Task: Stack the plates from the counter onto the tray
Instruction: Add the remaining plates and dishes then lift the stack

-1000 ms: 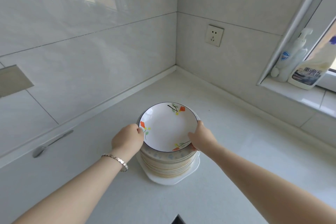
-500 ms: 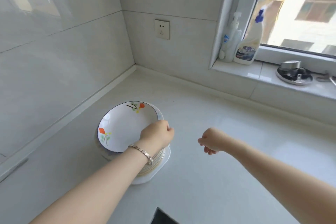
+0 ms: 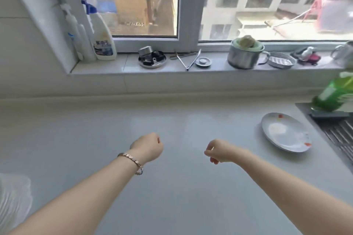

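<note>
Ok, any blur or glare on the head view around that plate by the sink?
Head view: motion-blurred overall; the plate has soft edges and a pale glare patch; the green bottle is smeared; window daylight is bright; wide-angle bowing at the edges.

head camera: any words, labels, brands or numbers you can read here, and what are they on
No text reads clearly in this view.
white bottle with the blue cap: printed label, too blurred to read.
pump bottle: blue mark, too blurred to read.
green bottle: pale label, too blurred to read.
</note>
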`<action>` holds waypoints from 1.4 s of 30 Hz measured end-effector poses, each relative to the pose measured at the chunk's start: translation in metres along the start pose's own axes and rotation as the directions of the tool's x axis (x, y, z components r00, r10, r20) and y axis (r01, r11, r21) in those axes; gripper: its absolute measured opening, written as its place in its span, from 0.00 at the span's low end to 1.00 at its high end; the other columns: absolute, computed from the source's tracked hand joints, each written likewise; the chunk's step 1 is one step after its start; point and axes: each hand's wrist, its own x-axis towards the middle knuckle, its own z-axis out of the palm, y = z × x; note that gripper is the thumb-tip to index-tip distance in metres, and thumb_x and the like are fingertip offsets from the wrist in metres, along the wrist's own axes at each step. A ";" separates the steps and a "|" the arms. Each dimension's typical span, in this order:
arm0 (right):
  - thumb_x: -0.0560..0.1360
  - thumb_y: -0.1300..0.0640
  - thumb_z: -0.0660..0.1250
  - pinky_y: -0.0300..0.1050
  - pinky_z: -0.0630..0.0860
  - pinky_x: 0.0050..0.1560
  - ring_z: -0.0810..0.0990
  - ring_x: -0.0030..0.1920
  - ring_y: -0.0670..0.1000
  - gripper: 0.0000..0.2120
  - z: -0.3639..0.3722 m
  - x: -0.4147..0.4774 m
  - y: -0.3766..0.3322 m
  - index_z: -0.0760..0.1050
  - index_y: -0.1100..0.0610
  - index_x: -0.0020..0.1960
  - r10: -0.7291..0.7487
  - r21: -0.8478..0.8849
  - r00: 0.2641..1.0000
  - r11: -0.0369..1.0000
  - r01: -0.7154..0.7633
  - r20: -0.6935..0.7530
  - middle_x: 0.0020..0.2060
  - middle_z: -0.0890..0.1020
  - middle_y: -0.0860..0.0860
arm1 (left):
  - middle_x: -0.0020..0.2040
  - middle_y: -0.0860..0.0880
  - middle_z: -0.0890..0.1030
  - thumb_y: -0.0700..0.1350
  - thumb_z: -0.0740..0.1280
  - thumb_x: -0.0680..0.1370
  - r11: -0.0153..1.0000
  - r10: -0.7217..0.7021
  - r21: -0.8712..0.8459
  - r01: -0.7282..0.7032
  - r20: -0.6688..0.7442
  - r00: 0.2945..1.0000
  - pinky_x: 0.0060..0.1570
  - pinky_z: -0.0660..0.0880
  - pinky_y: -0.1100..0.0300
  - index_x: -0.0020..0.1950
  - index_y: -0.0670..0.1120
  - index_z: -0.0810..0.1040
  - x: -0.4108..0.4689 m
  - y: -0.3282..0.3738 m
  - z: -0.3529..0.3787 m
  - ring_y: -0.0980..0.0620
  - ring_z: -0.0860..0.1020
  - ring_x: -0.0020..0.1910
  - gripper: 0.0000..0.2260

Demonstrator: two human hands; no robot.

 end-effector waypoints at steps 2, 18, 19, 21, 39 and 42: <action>0.76 0.57 0.57 0.36 0.71 0.33 0.76 0.34 0.51 0.08 -0.018 -0.003 0.057 0.74 0.58 0.46 0.058 0.037 0.998 0.998 -0.059 0.010 0.41 0.83 0.55 | 0.42 0.45 0.81 0.41 0.55 0.75 1.000 0.018 0.014 -0.018 0.010 1.000 0.40 0.69 0.61 0.39 0.48 0.71 0.014 0.047 0.017 0.46 0.75 0.40 0.07; 0.75 0.55 0.60 0.46 0.74 0.40 0.74 0.42 0.58 0.14 -0.119 0.032 0.372 0.67 0.64 0.55 0.676 0.615 0.714 0.645 -0.453 -0.183 0.45 0.74 0.58 | 0.46 0.46 0.83 0.43 0.54 0.75 0.996 0.064 0.053 -0.067 0.051 0.997 0.46 0.76 0.56 0.48 0.45 0.76 0.083 0.265 0.114 0.45 0.82 0.48 0.11; 0.75 0.55 0.60 0.43 0.72 0.34 0.74 0.40 0.58 0.15 -0.119 0.038 0.377 0.64 0.64 0.55 0.697 0.678 0.708 0.576 -0.456 -0.116 0.43 0.72 0.58 | 0.46 0.47 0.83 0.43 0.54 0.76 0.997 0.056 0.056 -0.059 0.050 0.997 0.46 0.76 0.57 0.48 0.45 0.76 0.086 0.269 0.114 0.45 0.81 0.48 0.11; 0.76 0.57 0.61 0.41 0.70 0.24 0.74 0.34 0.57 0.12 -0.116 0.048 0.382 0.64 0.64 0.54 0.685 0.782 0.728 0.462 -0.418 -0.015 0.40 0.73 0.58 | 0.47 0.46 0.83 0.42 0.54 0.76 0.998 0.040 0.056 -0.043 0.046 0.998 0.45 0.74 0.58 0.48 0.45 0.76 0.090 0.274 0.115 0.45 0.81 0.49 0.11; 0.75 0.61 0.64 0.38 0.79 0.25 0.76 0.34 0.56 0.04 -0.123 0.047 0.332 0.74 0.63 0.43 0.512 0.867 0.797 0.498 0.029 -0.320 0.36 0.76 0.57 | 0.45 0.45 0.85 0.43 0.56 0.76 0.991 -0.133 -0.014 0.134 0.051 0.990 0.48 0.78 0.53 0.47 0.43 0.77 0.083 0.206 0.114 0.44 0.83 0.47 0.11; 0.74 0.61 0.65 0.38 0.78 0.24 0.74 0.29 0.53 0.07 -0.126 0.044 0.295 0.74 0.63 0.39 0.443 0.861 0.839 0.505 0.056 -0.314 0.33 0.75 0.56 | 0.45 0.45 0.85 0.43 0.56 0.76 0.985 -0.171 -0.022 0.171 0.011 0.985 0.48 0.78 0.54 0.47 0.43 0.78 0.074 0.182 0.103 0.45 0.83 0.47 0.11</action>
